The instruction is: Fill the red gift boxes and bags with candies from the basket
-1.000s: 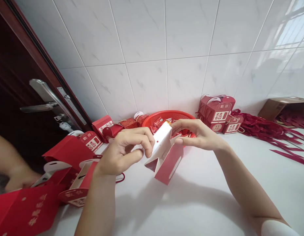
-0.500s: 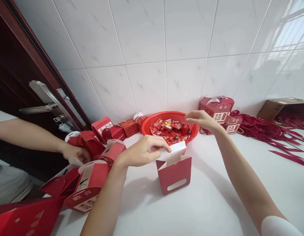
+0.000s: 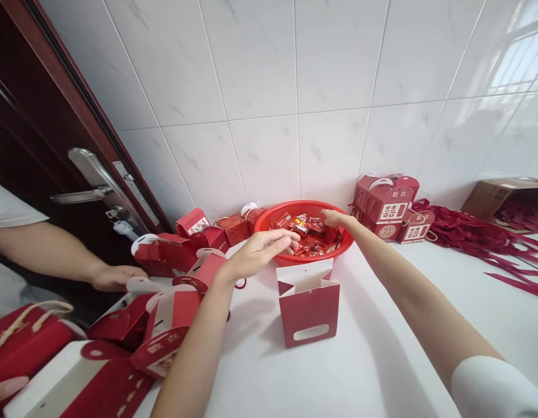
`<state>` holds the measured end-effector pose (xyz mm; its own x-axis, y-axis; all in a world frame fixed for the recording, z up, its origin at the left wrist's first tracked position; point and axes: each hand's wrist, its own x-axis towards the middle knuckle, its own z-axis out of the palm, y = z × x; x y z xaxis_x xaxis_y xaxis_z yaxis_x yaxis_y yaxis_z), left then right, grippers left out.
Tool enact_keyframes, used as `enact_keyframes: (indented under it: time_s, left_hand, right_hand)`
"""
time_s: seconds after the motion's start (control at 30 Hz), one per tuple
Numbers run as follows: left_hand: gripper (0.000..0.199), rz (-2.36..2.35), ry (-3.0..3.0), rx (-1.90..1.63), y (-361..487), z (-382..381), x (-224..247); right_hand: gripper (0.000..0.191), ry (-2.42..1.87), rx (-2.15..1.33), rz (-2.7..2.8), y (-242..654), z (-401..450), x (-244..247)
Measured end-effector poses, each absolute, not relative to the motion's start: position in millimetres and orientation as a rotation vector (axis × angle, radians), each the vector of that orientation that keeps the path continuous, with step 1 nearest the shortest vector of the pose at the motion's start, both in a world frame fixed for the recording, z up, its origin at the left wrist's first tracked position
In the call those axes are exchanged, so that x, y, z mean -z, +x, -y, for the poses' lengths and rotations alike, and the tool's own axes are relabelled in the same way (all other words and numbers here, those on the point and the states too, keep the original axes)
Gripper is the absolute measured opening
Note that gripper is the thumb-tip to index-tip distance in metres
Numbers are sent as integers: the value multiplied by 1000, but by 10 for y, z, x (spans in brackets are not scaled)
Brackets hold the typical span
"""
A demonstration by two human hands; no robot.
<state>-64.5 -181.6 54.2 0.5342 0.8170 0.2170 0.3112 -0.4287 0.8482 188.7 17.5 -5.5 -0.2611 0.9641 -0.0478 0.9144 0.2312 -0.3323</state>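
Reaching deeper over the red basket (image 3: 301,204) with the right hand (image 3: 330,217), now dipping in at its right side after hovering near the rim half a second ago. Moving the left hand (image 3: 265,248) forward too, away from the white flap (image 3: 316,268) and over to the basket's near left edge, close to the wrapped candies (image 3: 311,226). Bending the left fingers loosely, parting them only narrowly from the thumb. Pointing the right fingers away and mostly out of sight, so being unable to tell wide from narrow there, or any grip on a candy. Leaving the red paper box (image 3: 310,313) standing upright on the white table (image 3: 269,377), in much the same spot as before, just in front of the basket and between the two forearms. Gaping at the top between creased sides, raising the white flap at the back, showing a pale oval low on the front. Crowding the left side with more red boxes (image 3: 175,310), and showing behind them a co-worker's hand (image 3: 118,277), drawn back leftward since the earlier view. Bringing into sight at the lower left a cord-handled box (image 3: 29,337) with fingers (image 3: 7,389) beside it. Lining the wall side, right of the basket, with stacked gift boxes (image 3: 390,212), dark red ribbons (image 3: 449,227) and a cardboard box (image 3: 481,194).
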Motion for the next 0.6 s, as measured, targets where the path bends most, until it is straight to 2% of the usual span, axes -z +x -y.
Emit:
enact_keyframes:
  time_s: [0.23, 0.5, 0.6]
  left_hand:
    - [40, -1010, 1975, -891, -593, 1487, -232]
    - [30, -1139, 2081, -859, -451, 1340, -13]
    - [30, -1123, 2078, -841, -429, 1293, 10]
  right_hand:
    - [38, -1908, -593, 2419, 1748, -337, 192]
    - [17, -1921, -696, 2513, 1732, -318, 189]
    - [18, -1868, -735, 2556, 1714, -268, 184]
